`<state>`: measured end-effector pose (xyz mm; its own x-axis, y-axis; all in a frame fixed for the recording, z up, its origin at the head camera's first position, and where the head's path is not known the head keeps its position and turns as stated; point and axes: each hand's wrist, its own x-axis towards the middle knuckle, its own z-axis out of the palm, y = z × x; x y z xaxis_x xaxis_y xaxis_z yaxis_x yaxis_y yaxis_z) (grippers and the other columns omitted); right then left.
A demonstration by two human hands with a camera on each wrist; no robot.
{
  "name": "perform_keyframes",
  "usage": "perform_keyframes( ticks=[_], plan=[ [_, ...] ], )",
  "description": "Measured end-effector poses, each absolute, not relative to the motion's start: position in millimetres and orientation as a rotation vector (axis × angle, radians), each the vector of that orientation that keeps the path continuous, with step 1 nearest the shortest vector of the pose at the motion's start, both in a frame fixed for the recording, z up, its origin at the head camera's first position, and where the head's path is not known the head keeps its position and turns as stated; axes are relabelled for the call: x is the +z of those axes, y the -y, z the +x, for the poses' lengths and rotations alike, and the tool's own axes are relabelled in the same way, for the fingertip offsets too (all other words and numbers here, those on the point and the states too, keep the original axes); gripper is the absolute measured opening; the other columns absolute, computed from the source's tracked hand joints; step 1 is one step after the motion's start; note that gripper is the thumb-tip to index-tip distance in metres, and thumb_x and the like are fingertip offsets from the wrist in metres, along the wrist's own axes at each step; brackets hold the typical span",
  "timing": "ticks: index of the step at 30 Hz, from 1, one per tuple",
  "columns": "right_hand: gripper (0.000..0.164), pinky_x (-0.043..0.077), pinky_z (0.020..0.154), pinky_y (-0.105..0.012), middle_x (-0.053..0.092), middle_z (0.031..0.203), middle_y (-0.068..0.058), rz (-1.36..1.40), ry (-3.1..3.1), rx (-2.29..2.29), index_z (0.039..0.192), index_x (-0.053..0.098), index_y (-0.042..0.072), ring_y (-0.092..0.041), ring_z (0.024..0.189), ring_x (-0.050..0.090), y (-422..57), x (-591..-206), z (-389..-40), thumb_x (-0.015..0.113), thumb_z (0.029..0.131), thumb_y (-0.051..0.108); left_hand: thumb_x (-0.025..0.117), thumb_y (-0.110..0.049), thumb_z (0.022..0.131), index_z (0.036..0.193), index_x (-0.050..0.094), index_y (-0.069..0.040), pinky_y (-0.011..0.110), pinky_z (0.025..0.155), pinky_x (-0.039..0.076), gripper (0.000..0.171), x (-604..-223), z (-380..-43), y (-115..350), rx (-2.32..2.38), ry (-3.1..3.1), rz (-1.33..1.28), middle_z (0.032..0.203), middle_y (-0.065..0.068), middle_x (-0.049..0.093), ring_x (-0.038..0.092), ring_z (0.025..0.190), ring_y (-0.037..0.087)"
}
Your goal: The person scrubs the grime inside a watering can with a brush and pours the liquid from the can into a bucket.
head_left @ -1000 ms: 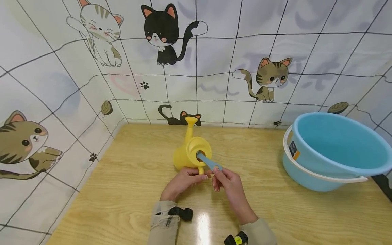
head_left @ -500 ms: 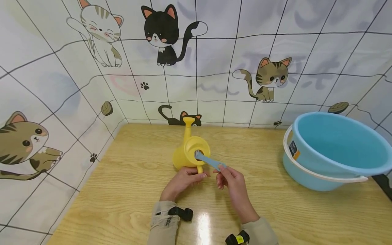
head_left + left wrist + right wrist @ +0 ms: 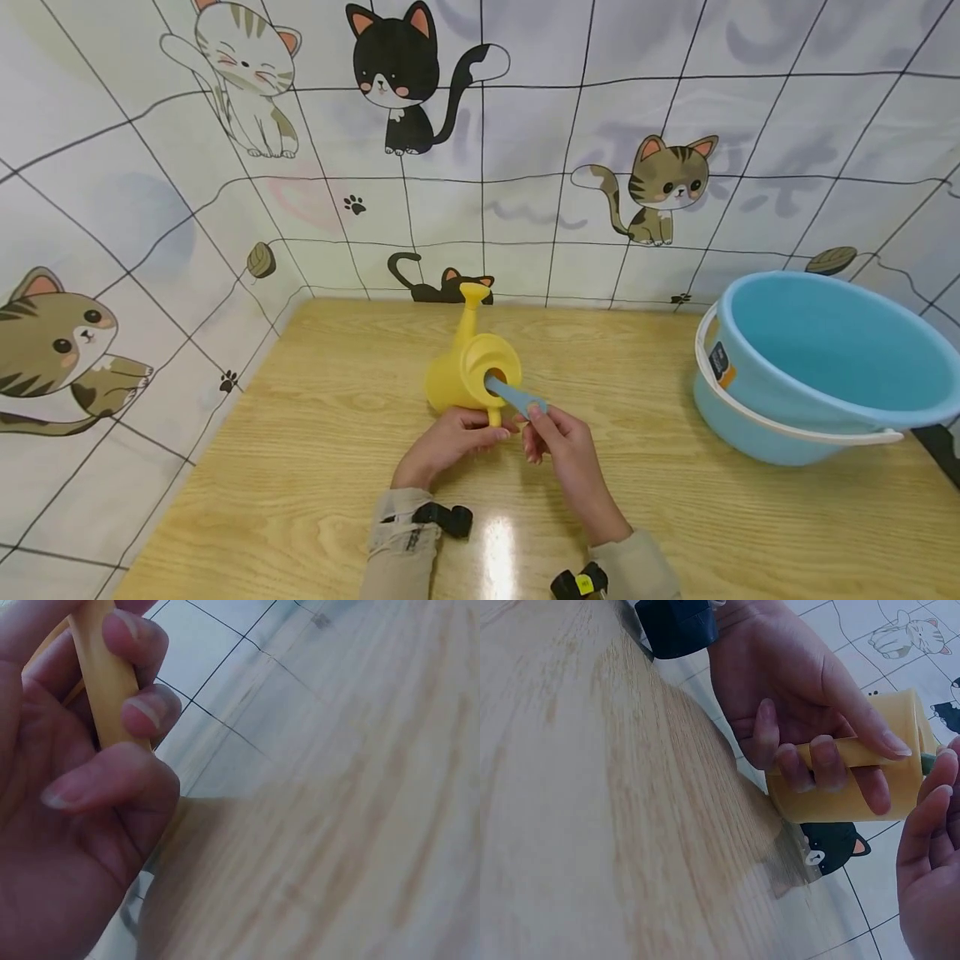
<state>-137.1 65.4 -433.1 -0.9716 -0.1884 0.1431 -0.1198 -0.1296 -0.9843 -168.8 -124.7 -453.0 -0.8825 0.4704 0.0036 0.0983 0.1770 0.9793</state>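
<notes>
A small yellow watering can (image 3: 447, 379) stands tilted on the table, its round opening facing me and its spout pointing to the wall. My left hand (image 3: 450, 442) grips its handle; the left wrist view shows fingers curled round the yellow handle (image 3: 109, 675). In my right hand (image 3: 561, 442), thumb and fingers pinch the end of a slim light-blue handle (image 3: 513, 394). The other end of this blue-handled tool is inside the can's opening, hidden. From the right wrist, the can's body (image 3: 901, 720) shows behind my left hand.
A large light-blue bucket (image 3: 780, 433) with a white bail handle stands on the right of the wooden table (image 3: 300, 483). Cat-patterned, gridded sheeting (image 3: 525, 150) covers the back and side walls, close behind the spout. Each wrist carries a black strap device (image 3: 450, 521).
The blue-handled tool came partway out, baring a pale pronged-looking end at the opening, then went back in as my right hand moved left. My left hand kept its grip; the can shifted slightly.
</notes>
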Motion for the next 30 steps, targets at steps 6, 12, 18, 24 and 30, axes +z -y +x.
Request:
perform_keyframes(
  ticks=[6, 12, 18, 24, 30],
  plan=[
    [0.04, 0.042, 0.048, -0.031, 0.051, 0.061, -0.01, -0.367, -2.051, -2.301, 0.094, 0.057, -0.013, -0.018, 0.05, 0.047, -66, -443, -141, 0.045, 0.094, 0.026, 0.065, -0.033, 0.081, 0.093, 0.07, -0.009, 0.029, 0.066, 0.038, 0.027, -471, -177, 126, 1.74, -2.184, 0.535, 0.088, 0.01, 0.066, 0.047, 0.072, 0.016],
    [0.043, 0.042, 0.048, -0.029, 0.052, 0.062, -0.008, -0.352, -1.962, -2.347, 0.093, 0.055, -0.013, -0.016, 0.053, 0.047, -69, -445, -143, 0.046, 0.094, 0.029, 0.066, -0.037, 0.079, 0.087, 0.07, -0.005, 0.028, 0.063, 0.04, 0.034, -473, -178, 126, 1.733, -2.195, 0.564, 0.093, 0.002, 0.067, 0.049, 0.071, 0.014],
    [0.037, 0.038, 0.048, -0.029, 0.052, 0.063, -0.005, -0.512, -1.734, -2.335, 0.089, 0.053, -0.014, -0.014, 0.055, 0.046, -72, -439, -141, 0.044, 0.095, 0.022, 0.066, -0.037, 0.079, 0.085, 0.07, -0.007, 0.026, 0.057, 0.036, 0.031, -468, -176, 126, 1.747, -2.213, 0.523, 0.076, 0.008, 0.064, 0.044, 0.064, 0.013],
    [0.026, 0.038, 0.051, -0.024, 0.055, 0.067, -0.003, -0.611, -1.6, -2.194, 0.089, 0.057, -0.005, -0.013, 0.058, 0.049, -75, -436, -142, 0.043, 0.095, 0.016, 0.067, -0.037, 0.078, 0.079, 0.07, -0.011, 0.026, 0.054, 0.035, 0.026, -468, -176, 125, 1.763, -2.217, 0.49, 0.072, 0.009, 0.06, 0.041, 0.06, 0.014],
    [0.026, 0.038, 0.051, -0.023, 0.055, 0.068, -0.001, -0.627, -1.553, -2.151, 0.092, 0.057, -0.004, -0.011, 0.058, 0.049, -74, -437, -144, 0.041, 0.096, 0.016, 0.068, -0.039, 0.077, 0.078, 0.069, -0.011, 0.026, 0.051, 0.035, 0.028, -471, -178, 125, 1.777, -2.209, 0.475, 0.071, 0.012, 0.058, 0.039, 0.057, 0.014]
  ],
)
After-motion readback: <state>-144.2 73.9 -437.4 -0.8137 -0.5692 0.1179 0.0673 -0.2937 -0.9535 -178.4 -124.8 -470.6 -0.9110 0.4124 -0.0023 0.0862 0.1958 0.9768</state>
